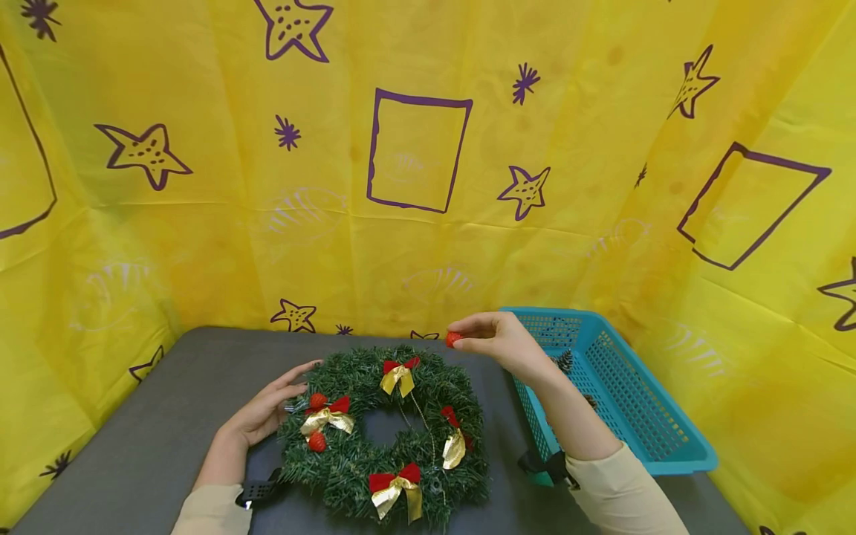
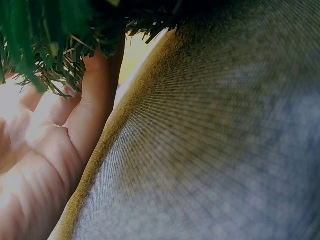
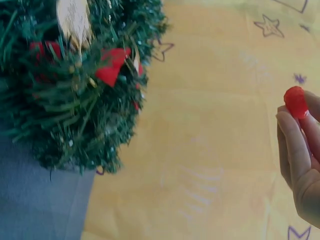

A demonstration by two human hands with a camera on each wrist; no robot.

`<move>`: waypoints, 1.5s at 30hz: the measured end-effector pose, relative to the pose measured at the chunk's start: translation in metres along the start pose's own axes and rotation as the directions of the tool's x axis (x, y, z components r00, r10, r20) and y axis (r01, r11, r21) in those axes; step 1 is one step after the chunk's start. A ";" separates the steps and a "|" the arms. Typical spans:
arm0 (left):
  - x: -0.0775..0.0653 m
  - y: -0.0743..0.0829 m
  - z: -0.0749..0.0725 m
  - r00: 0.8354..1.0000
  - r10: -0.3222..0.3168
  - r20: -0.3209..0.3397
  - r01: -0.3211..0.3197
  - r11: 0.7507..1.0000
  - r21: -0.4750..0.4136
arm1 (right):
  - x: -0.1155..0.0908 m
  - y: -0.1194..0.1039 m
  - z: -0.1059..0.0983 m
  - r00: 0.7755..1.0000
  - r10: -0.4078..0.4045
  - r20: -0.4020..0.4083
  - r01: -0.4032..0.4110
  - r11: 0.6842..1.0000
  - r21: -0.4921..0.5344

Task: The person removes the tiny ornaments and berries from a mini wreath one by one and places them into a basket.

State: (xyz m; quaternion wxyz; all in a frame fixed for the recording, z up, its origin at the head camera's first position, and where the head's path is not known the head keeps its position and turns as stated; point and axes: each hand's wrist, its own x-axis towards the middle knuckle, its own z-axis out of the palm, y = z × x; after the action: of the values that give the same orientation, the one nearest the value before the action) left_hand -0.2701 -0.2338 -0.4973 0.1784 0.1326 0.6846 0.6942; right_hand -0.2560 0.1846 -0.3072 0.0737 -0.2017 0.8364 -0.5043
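A green wreath with red-and-gold bows lies on the grey table. Two red berry ornaments, one of them a lower berry, sit by its left bow. At the wreath's left outer edge rests my left hand, its fingers extended along the needles. The left wrist view shows that hand with its fingertips hidden by the greenery. My right hand pinches a small red berry ornament between thumb and fingers, above and beyond the wreath's upper right. The same berry shows clearly in the right wrist view.
A teal plastic basket stands to the right, partly behind my right forearm, with pine cones inside. A thin bead string crosses the wreath's centre. Yellow patterned cloth hangs behind the grey table.
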 end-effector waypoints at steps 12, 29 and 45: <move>-0.001 0.003 0.001 1.000 0.003 0.015 -0.003 1.000 0.006 | -0.002 0.008 -0.037 0.996 0.041 -0.085 -0.032 0.993 0.112; 0.000 0.003 0.001 1.000 -0.005 0.013 0.005 1.000 0.004 | -0.010 0.034 -0.075 0.984 0.090 -0.156 -0.047 0.965 0.257; -0.001 0.003 0.000 1.000 -0.004 -0.009 0.004 0.999 0.046 | -0.019 0.072 -0.109 0.970 0.112 -0.216 0.000 0.888 0.460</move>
State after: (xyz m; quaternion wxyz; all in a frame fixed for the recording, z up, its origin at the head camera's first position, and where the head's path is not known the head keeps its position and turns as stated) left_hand -0.2695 -0.2337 -0.4945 0.1739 0.1323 0.7013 0.6785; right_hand -0.2936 0.3103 -0.3196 0.0335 -0.0930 0.7027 -0.7046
